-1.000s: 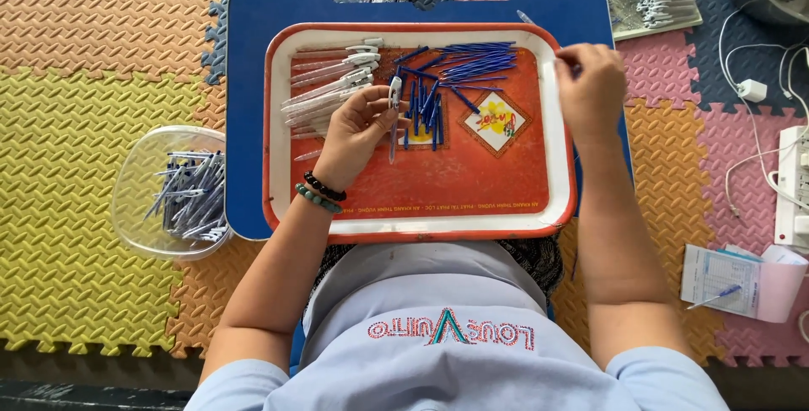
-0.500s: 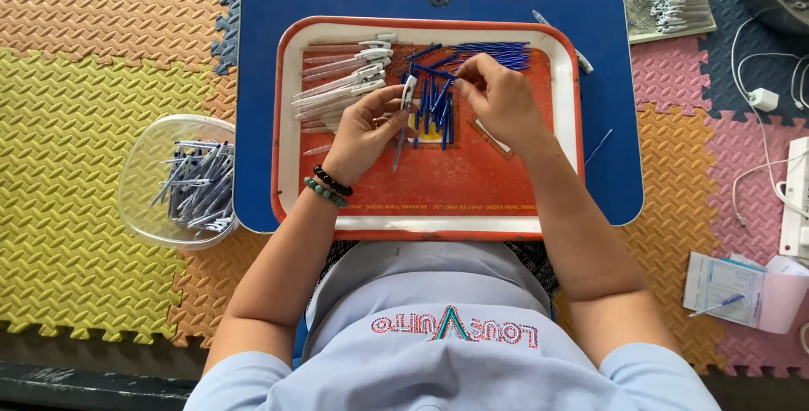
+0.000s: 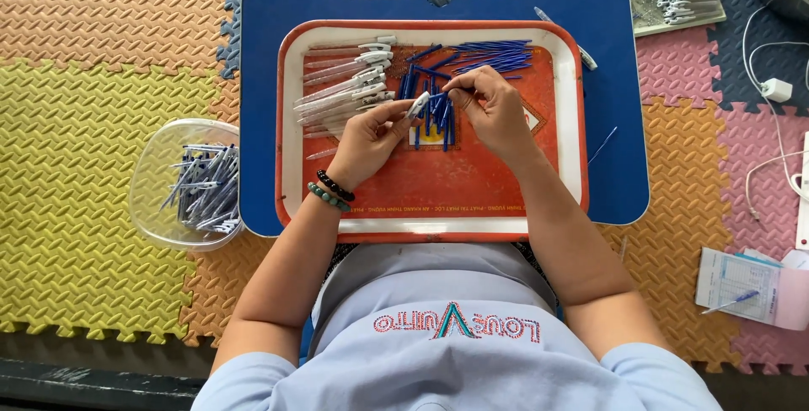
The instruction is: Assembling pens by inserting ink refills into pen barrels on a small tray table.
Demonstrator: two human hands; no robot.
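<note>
An orange tray [image 3: 421, 200] with a white rim rests on a blue lap table [image 3: 261, 82]. My left hand [image 3: 371, 137] holds a clear pen barrel with a white clip [image 3: 417, 106] over the tray's middle. My right hand [image 3: 493, 107] is right beside it, fingertips pinched on a thin blue refill at the barrel's end. A row of clear pen barrels [image 3: 345, 82] lies at the tray's upper left. Loose blue refills [image 3: 489, 55] are piled at the upper middle and under my hands.
A clear plastic tub [image 3: 198, 183] with several assembled pens sits left of the lap table on coloured foam mats. One pen [image 3: 565, 36] lies on the table's right rim. Papers and a pen [image 3: 746, 289] lie at right, cables and a box of white clips upper right.
My right hand came in from the tray's right edge to the middle and now meets my left hand at the pen barrel. The left hand stayed nearly in place.
</note>
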